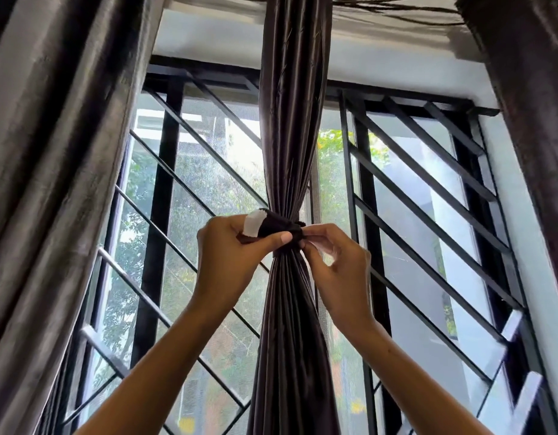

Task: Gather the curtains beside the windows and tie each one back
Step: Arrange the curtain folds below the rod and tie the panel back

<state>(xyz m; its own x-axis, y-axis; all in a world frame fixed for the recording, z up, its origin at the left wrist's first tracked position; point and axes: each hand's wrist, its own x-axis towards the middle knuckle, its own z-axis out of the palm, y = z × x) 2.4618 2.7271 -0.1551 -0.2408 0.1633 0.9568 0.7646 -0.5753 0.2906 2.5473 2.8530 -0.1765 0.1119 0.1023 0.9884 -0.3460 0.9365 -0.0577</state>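
A dark shiny curtain (290, 120) hangs down the middle of the window, gathered into a narrow bundle. A dark tie-back band (279, 226) with a white patch at its left end wraps the bundle at its waist. My left hand (230, 255) pinches the band's left end, thumb lying across it. My right hand (334, 259) pinches the band's other end at the right side of the bundle, where another pale patch shows under the fingers. Both hands are raised in front of the bundle.
A loose dark curtain (51, 183) hangs at the left and another (535, 120) at the right edge. Behind them is the window with black diagonal grille bars (428, 183). A white wall strip (381, 64) runs above the window.
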